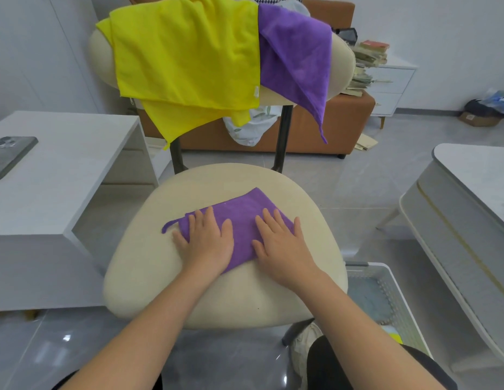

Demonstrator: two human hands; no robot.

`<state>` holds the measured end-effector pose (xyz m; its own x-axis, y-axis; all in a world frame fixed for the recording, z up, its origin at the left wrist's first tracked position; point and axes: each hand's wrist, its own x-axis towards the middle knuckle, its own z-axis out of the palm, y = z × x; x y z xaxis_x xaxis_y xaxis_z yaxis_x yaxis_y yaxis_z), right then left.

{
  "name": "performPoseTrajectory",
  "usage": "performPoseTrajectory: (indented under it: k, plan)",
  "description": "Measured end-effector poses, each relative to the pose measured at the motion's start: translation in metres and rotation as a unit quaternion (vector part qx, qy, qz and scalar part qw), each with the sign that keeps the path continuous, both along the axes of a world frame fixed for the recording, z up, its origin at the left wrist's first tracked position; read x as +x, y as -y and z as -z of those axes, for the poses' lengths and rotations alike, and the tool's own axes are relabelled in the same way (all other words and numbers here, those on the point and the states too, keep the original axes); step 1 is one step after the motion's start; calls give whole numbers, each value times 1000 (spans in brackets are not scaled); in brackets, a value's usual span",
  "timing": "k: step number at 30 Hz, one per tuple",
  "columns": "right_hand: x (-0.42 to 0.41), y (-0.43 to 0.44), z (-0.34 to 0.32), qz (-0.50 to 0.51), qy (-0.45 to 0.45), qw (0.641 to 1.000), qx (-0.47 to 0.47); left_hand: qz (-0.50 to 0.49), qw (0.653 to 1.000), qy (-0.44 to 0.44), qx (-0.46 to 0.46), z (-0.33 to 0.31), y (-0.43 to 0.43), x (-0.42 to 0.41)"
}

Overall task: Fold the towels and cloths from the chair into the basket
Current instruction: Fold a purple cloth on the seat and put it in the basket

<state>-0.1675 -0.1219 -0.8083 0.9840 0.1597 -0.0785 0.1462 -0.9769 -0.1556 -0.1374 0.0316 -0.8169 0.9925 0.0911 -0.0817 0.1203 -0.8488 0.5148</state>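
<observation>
Left hand (pixel 207 240) and right hand (pixel 279 246) flat, fingers spread, pressing the folded purple cloth (pixel 242 212) mid chair seat (pixel 149 263). Its long axis runs across the seat, left-right. Basket (pixel 401 308) sits below the seat's right edge; we judge right hand nearer.

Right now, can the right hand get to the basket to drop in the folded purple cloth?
Probably yes. The right hand lies flat on the purple cloth on the chair seat, and the basket sits just off the seat's right edge, lower down. Nothing visible stands between them.
</observation>
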Motion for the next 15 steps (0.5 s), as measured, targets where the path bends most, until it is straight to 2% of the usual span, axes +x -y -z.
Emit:
performPoseTrajectory:
  k: [2,6,10,13,15]
  plan:
    - [2,5,2,5,-23,1000,-20,26,998,57,15,-4,-13,6]
    - [7,20,-4,58,12,998,-28,117,992,17,50,-7,-39,10]
    - [6,23,-11,97,47,994,11,118,988,66,79,-19,-50,5]
    - [2,23,-15,56,42,997,44,177,978,111,19,-17,-61,0]
    - [-2,26,-15,27,34,997,60,271,949,160,-9,-13,-63,-5]
